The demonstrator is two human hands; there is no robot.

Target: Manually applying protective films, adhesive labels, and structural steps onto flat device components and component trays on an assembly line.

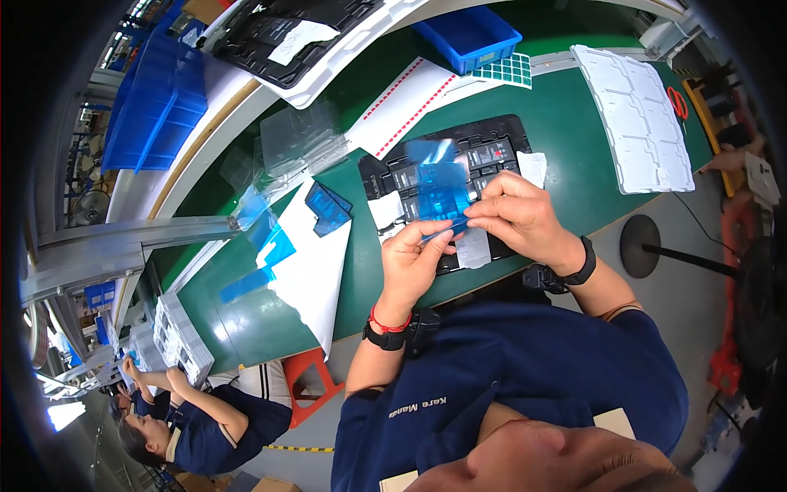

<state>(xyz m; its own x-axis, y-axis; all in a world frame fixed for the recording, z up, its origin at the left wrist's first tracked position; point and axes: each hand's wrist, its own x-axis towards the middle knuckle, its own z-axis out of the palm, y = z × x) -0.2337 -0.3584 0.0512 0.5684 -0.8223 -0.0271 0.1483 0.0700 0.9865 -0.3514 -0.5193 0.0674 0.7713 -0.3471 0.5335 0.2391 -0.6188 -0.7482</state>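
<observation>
A translucent blue film sheet [440, 184] is held up between my two hands, over a black tray. My left hand [412, 261] pinches its lower left edge, thumb against fingers. At its lower right corner my right hand [518, 215] pinches the same sheet with thumb and forefinger. Beneath it lies the black tray [514, 131], with several dark labelled flat packs [490, 152] in its pockets. Pieces of white paper [533, 168] stick out around the tray. My hands and the film hide part of the tray's middle.
Blue film pieces [329, 208] lie on white paper [307, 271] at left, near clear plastic trays [302, 139]. A blue bin [469, 39] and red-dotted sheet [402, 102] lie behind. A white moulded tray [635, 119] and orange scissors [677, 102] are right. A co-worker [217, 426] sits left.
</observation>
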